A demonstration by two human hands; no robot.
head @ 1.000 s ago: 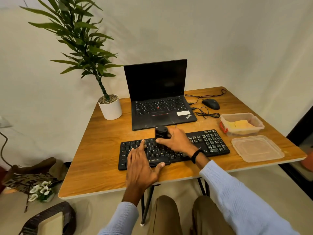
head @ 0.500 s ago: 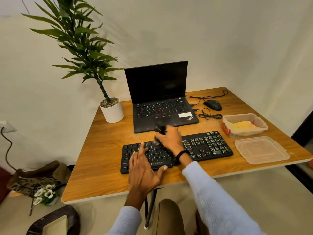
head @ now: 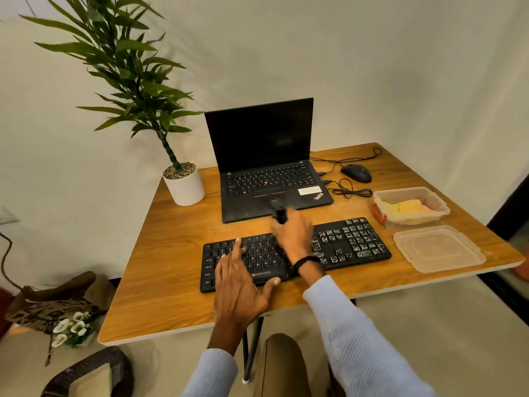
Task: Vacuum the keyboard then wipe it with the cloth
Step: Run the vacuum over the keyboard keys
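Note:
A black keyboard (head: 352, 245) lies near the front edge of the wooden table (head: 169, 270). Pale debris covers its right-hand keys. My right hand (head: 292, 234) grips a small black handheld vacuum (head: 278, 209) upright over the keyboard's top middle rows; its lower end is hidden by my fingers and blurred. Fingers straight, my left hand (head: 240, 282) rests flat on the keyboard's left half, its thumb at the front edge. A yellow cloth (head: 406, 209) lies folded in a clear plastic container (head: 435, 200) at the right.
Behind the keyboard stands an open black laptop (head: 266, 167). A black mouse (head: 356, 173) with a coiled cable sits to its right. The container's lid (head: 438, 247) lies by the keyboard's right end. A potted plant (head: 183, 181) stands at the back left.
My right hand has carried the vacuum a little back, toward the keyboard's top rows and the laptop. My left hand stays on the keyboard's left half. The camera has shifted slightly.

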